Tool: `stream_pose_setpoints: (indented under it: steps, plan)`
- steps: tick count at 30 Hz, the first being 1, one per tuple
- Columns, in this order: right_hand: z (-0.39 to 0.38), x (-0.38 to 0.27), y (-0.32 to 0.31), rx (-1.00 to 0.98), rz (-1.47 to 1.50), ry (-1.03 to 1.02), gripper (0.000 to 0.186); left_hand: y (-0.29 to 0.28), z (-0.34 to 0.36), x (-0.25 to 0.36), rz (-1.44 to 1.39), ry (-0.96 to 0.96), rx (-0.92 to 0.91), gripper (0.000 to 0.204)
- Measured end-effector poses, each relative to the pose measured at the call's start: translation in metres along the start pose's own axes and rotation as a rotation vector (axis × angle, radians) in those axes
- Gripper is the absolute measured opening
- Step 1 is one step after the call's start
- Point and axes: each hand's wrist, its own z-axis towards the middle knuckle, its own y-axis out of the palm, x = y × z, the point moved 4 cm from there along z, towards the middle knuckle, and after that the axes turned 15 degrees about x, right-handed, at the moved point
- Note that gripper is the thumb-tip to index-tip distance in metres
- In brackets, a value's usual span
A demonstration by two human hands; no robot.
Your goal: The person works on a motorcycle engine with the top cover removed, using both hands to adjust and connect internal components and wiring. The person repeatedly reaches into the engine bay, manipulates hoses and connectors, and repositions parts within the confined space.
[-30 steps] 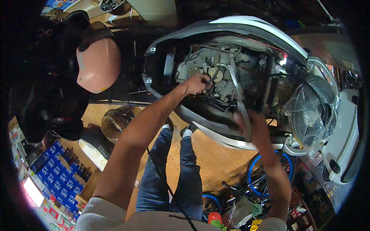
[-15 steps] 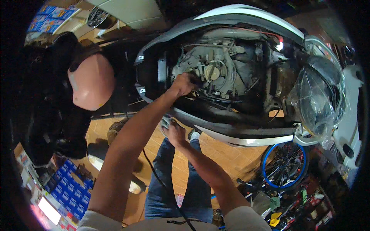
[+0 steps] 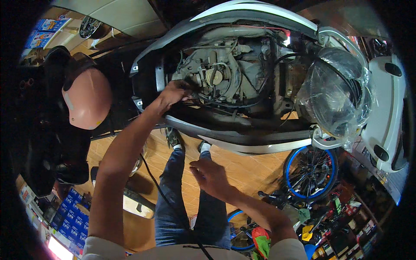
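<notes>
The white scooter (image 3: 255,149) lies across the view with its body opened, baring a dusty engine (image 3: 225,65) with a round gold-coloured cap (image 3: 214,77). My left hand (image 3: 175,92) reaches into the left near part of this bay. Its fingers are closed low beside the engine; what they grip is hidden in shadow. A black cable (image 3: 271,76) runs from near that hand along the bay and arcs up to the right. Over the floor in front of my legs, my right hand (image 3: 210,177) hangs with thumb and fingers apart, holding nothing I can see.
Clear plastic wrapping (image 3: 333,95) covers the scooter's right end. A pink helmet (image 3: 89,99) sits on a dark vehicle at left. Near right are a blue-rimmed wheel (image 3: 310,173) and cluttered parts. Blue boxes (image 3: 71,216) are stacked at lower left. Another cable (image 3: 162,190) hangs before me.
My right hand has drawn back from the scooter's near side toward my body. A black cable now arcs over the bay's right part. My left hand stays at the engine; the whole view has shifted.
</notes>
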Motion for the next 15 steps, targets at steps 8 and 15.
stream_pose_setpoints:
  steps: [8,15]
  plan:
    - [0.133,-0.001,-0.109,0.209,-0.374,-0.143,0.018,0.009,-0.033,0.022,-0.465,-0.175,-0.005,0.016]
    - [0.239,0.060,-0.070,-0.207,-0.322,0.011,0.033,0.041,-0.032,0.066,-0.740,-0.127,-0.129,0.020]
